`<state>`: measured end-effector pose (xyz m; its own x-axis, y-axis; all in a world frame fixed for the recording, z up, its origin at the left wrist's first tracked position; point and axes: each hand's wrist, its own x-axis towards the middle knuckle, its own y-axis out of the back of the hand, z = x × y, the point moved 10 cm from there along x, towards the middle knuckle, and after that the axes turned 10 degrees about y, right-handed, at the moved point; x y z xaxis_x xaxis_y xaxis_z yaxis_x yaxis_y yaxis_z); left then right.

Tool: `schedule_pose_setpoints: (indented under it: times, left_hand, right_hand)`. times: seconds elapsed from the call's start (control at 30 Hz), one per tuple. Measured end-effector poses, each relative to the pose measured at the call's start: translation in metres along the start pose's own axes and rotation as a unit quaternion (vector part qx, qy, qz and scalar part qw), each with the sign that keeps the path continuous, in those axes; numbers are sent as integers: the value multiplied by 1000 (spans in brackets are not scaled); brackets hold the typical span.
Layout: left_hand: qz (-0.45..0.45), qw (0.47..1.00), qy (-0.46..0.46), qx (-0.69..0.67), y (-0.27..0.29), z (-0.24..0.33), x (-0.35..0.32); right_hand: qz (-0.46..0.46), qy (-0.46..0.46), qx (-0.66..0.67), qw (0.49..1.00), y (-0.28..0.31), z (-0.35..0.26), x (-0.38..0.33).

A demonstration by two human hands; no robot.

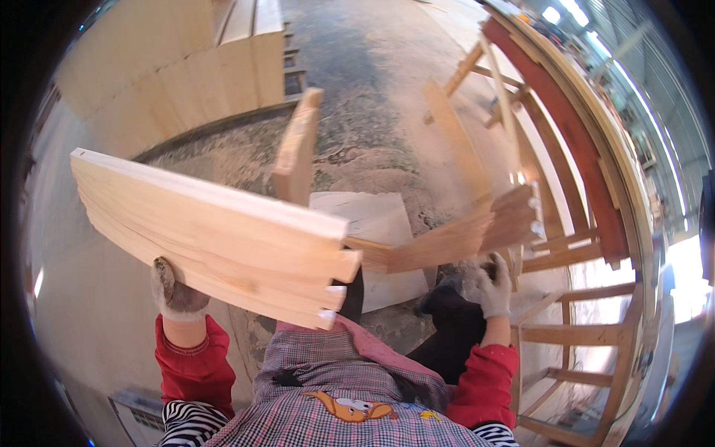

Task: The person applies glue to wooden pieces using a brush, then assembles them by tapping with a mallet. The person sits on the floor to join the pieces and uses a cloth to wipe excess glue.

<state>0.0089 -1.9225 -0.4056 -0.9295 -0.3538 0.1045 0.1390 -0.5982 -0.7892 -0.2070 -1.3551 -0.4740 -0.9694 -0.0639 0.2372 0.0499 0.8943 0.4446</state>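
My left hand (177, 294), in a pale work glove with dark fingertips, grips the lower edge of a wide pale wooden board (212, 235). The board is held tilted in front of me, its notched right end showing white patches. My right hand (494, 289), also gloved, is beside my knee with fingers apart and slightly bent; I see nothing held in it. Just beyond it stands a wooden board (454, 242) on edge, its far right end notched and spotted white. Another upright board (298, 149) rises behind the held one, which hides where the parts meet.
A white sheet (372, 216) lies on the stained concrete floor (357, 112) under the boards. Large stacked wooden panels (179, 82) stand at the far left. On the right are a wooden rack (573, 331) and a long red-brown beam (596, 175). A pale board (454, 138) leans beyond.
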Motion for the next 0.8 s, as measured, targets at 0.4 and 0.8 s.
schedule_pose_setpoints:
  times: [0.4,0.8]
  left_hand:
    - [18,988,151,34,-254,-163,83]
    - [82,967,234,63,-248,-233,95]
  right_hand:
    - [-126,44,-69,989,-50,-35,5]
    - [-162,-13,-74,984,-58,-6,5]
